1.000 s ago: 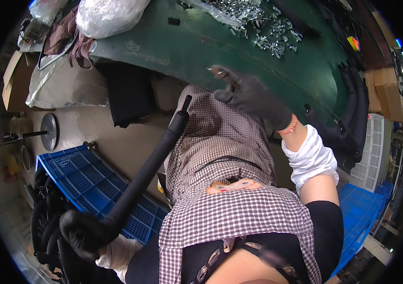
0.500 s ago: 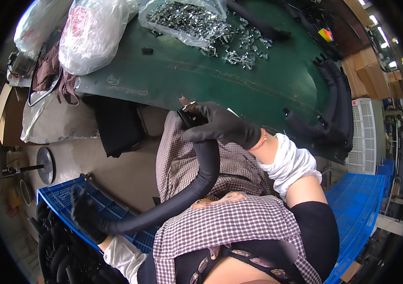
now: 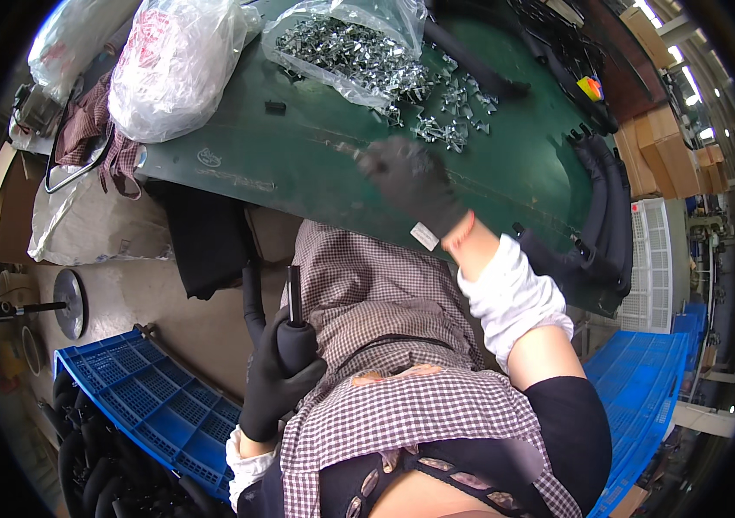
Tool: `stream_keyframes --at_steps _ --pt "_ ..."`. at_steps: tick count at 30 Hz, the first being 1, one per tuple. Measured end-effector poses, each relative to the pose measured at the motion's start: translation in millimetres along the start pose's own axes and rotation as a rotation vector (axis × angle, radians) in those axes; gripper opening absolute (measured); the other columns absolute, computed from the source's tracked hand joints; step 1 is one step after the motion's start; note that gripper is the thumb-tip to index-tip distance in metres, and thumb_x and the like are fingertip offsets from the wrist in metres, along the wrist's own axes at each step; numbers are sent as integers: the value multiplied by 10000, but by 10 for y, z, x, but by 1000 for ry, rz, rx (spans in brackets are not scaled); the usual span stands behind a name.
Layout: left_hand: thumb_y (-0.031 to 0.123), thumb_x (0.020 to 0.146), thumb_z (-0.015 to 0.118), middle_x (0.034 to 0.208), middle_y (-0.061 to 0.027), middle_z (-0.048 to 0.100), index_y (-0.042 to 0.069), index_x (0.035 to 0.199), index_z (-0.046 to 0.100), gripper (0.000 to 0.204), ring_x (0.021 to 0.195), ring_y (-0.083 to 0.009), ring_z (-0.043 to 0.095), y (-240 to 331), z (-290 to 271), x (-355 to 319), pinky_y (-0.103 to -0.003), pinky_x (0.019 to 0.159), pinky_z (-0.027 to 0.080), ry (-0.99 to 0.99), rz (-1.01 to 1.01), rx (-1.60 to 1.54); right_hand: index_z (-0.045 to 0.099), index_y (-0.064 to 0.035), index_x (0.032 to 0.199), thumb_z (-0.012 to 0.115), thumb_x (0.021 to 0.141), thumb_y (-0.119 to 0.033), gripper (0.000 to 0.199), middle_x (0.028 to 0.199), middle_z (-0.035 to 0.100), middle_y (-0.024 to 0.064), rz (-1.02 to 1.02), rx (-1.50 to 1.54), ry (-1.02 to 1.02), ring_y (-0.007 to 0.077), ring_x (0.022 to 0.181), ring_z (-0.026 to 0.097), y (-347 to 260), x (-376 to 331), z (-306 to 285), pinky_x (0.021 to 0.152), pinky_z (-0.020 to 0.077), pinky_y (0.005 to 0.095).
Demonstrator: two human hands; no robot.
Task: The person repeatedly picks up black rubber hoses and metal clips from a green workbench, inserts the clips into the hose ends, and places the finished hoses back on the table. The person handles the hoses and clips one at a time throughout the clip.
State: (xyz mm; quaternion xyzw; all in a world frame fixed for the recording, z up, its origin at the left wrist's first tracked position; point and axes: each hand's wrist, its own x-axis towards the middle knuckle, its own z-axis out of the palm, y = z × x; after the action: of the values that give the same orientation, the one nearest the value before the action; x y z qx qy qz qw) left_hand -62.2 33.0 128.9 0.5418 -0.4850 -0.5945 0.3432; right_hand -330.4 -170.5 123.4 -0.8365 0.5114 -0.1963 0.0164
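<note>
In front of the apron at the left, my left hand (image 3: pixel 272 393) is closed round a black foam-covered tube (image 3: pixel 297 347). A bare dark rod (image 3: pixel 294 295) sticks up from the foam end. A second slim black length (image 3: pixel 253 302) rises beside these fingers; I cannot tell whether it belongs to the same tube. Over the green table (image 3: pixel 298 186), my right hand (image 3: pixel 415 183), also in a dark glove, is apart from the tube. Its fingers are smeared by motion, near an open clear bag (image 3: pixel 350 82) of small metal clips (image 3: pixel 441 134), some spilled.
White plastic bags (image 3: pixel 173 73) stand at the table's far left. More black tubes lie at its right (image 3: pixel 601 207) and fill the lower left (image 3: pixel 95 457) beside a blue crate (image 3: pixel 152 397). Another blue crate (image 3: pixel 644 380) is at right, below cardboard boxes (image 3: pixel 665 147).
My right hand has let go of the tube end and moved up and forward over the table. My left hand has come in to the right, and the tube now shows its rod end upward.
</note>
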Motion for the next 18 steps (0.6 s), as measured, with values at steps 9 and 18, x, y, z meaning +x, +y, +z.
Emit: stream_keyframes --at_steps 9,18 --pt "-6 623 704 1080 -130 609 6 1369 434 793 900 -182 612 398 -270 -160 -301 783 497 -21 -2 -235 601 -150 900 545 874 -224 96 1022 575 95 337 -317 -91 358 846 629 835 437 294 707 518 475" --pt "28 650 744 1122 -157 599 -2 1411 382 843 944 -198 614 341 -394 -90 -318 829 492 -56 -27 -282 608 -112 931 623 831 -229 155 983 593 140 269 42 106 335 901 608 1217 207 167 753 498 438"
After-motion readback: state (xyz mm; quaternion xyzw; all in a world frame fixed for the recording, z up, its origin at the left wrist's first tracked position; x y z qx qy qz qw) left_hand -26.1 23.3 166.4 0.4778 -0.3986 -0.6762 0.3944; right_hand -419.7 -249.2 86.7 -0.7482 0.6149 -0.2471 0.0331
